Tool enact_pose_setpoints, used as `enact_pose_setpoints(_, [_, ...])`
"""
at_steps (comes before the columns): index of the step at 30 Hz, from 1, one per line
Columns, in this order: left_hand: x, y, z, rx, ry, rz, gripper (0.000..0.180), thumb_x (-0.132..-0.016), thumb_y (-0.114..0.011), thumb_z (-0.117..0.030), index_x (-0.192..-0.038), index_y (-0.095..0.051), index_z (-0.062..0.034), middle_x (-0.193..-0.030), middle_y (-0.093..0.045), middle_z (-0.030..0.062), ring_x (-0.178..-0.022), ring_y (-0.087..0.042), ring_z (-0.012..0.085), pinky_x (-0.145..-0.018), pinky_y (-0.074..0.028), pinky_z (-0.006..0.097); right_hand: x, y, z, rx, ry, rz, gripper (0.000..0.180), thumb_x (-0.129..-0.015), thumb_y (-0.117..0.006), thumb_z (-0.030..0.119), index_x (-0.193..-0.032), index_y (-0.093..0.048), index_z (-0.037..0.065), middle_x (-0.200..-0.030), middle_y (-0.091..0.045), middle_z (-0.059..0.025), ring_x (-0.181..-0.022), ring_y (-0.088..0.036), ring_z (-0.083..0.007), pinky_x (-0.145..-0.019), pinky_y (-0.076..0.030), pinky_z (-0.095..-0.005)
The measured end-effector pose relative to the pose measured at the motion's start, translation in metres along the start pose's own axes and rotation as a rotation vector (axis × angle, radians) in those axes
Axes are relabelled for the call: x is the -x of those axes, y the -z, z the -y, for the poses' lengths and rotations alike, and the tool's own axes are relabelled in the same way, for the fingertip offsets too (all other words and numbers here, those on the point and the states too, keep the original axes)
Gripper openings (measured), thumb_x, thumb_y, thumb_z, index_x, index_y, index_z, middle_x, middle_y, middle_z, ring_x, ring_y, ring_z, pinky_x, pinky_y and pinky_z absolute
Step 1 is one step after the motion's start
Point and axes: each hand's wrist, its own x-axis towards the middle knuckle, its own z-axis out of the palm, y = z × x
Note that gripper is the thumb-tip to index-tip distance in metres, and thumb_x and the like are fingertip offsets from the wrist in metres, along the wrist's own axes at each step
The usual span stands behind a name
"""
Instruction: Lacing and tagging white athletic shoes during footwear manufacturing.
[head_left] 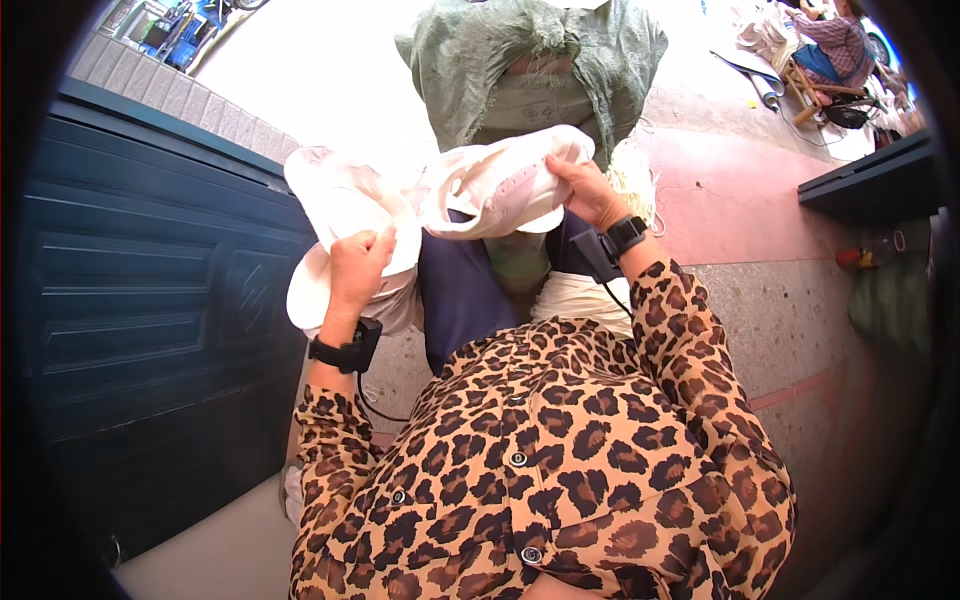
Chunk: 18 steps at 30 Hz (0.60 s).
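A white cloth piece (470, 185) is stretched between both my hands in front of my chest. My left hand (358, 265) grips its lower left part, fingers curled around the fabric. My right hand (585, 190) clutches the upper right fold. Behind the cloth stands a large green woven sack (480, 60), open at the top with more fabric inside. Black bands sit on both wrists, with a cable running down from the left one. My leopard-print sleeves and shirt fill the lower middle.
A dark blue panelled metal door (150, 330) takes up the left side. A pinkish concrete floor (740, 190) lies to the right, with a dark ledge (870, 180). Another person (835, 45) sits on a stool at the far upper right among white cloth.
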Motion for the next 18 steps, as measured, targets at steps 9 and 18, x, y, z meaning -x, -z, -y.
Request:
enact_pose_setpoints(9, [0.025,-0.055,0.009,-0.02,0.05,0.144,0.021,-0.077,-0.06,-0.009,-0.094,-0.052,0.0006,-0.062,-0.053,0.0033,-0.056,-0.048,0.0088,-0.051,-0.039,0.025,0.019,0.031,-0.023,-0.014,-0.084,0.038,0.032,-0.082,-0.058,0.01,-0.112,-0.049,0.002,-0.105,-0.057,-0.0083,-0.096,-0.056,-0.0187,-0.085,-0.045,-0.0328])
enact_pose_setpoints(18, [0.032,-0.089,0.0,-0.234,-0.391,0.358,0.037,-0.067,-0.066,-0.008,-0.1,-0.049,-0.0044,-0.096,-0.049,0.0139,-0.087,-0.053,0.0304,-0.073,-0.044,0.037,0.005,0.048,-0.014,0.116,-0.193,-0.041,0.029,-0.081,-0.058,0.005,-0.107,-0.051,-0.005,-0.102,-0.058,-0.0121,-0.089,-0.059,-0.0211,-0.08,-0.049,-0.0351])
